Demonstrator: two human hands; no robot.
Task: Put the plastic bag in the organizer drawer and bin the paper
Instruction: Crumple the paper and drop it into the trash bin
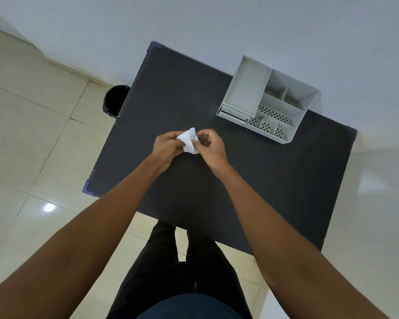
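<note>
I have a crumpled white wad [189, 141] pinched between both hands above the middle of the dark counter [217, 192]: my left hand [168, 147] has its grip clenched round the wad's left side, my right hand [209, 146] has fingertips closed on its right edge. Whether this is paper alone or paper wrapped with the plastic bag, I cannot tell; no clear film shows.

The risk, I judge, is sorting wrongly: bag into the black bin [113, 101] at ten o'clock, or paper into the white organizer [266, 100] at one o'clock. A loose scrap could also drop to the floor.

The bin is half hidden behind the counter edge. The organizer's drawer [234, 113] looks nearly closed; its inside is unseen.
</note>
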